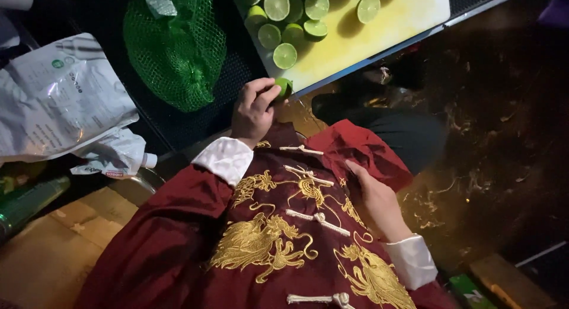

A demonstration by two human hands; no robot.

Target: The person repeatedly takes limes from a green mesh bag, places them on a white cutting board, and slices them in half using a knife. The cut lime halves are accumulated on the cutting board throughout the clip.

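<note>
1. At the centre of the frame, just above the middle, the left hand [253,110] has its grip curled round a small green lime [284,86], which sits at the near edge of the cutting board [409,15].
2. Only part of the lime shows past the fingertips; whether it is whole or cut cannot be told.
3. Judging by its kind, the lime is light, firm and round, with a waxy skin likely slippery once juice is about; a hold across its widest part with thumb opposite the fingers looks safest against rolling.
4. Lower right of centre, the right hand [379,199] lies flat on the dark red embroidered jacket [278,238], fingers extended, its grip released and holding nothing.
5. Along the top of the frame, several halved limes [284,56] lie cut face up on the pale yellowish board, some touching.
6. Left of the board, a green mesh bag [175,45] rests slumped on the dark surface [237,66], its contents hard to make out.
7. At the far left sits a crumpled white pouch with a spout [65,101]; below it a green bottle [26,202] shows partly.
8. Dim lighting covers the room; the floor [498,143] at right looks dark and littered with scraps.
</note>
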